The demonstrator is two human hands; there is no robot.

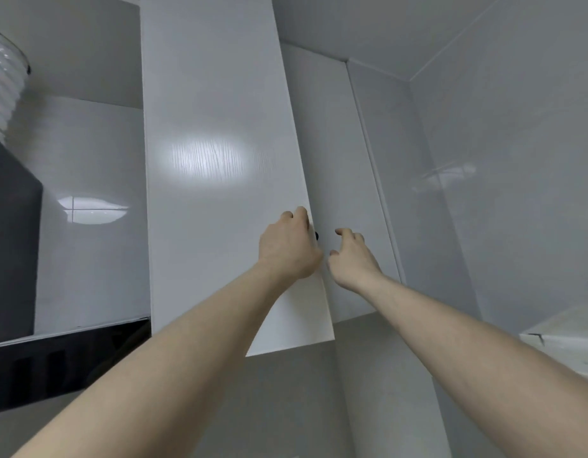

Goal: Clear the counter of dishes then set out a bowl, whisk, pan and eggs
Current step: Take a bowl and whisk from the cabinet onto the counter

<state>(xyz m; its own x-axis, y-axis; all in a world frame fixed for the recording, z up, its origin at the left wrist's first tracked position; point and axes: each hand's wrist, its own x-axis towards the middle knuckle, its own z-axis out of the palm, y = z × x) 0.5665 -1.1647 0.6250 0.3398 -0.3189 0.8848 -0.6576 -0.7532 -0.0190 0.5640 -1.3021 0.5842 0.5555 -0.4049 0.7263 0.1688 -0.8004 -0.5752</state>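
Head view looks up at a tall white cupboard. The left hand [287,247] is on the edge of the left cupboard door [220,160], with its fingers curled round that edge. The door stands a bit open, most likely because the hand is swinging it. A small dark knob [316,235] peeks out just beside the hand. The right hand [350,256] is up near the right cupboard door [339,160]. Its fingers are spread and bent and hold nothing. It seems ready to reach for that door or go inside.

The bowl, whisk, pan and eggs are not in sight, and neither is the counter. They may be inside the cupboard, but I cannot tell. A dark hood [11,242] with a shiny ribbed pipe [5,84] is on the left.
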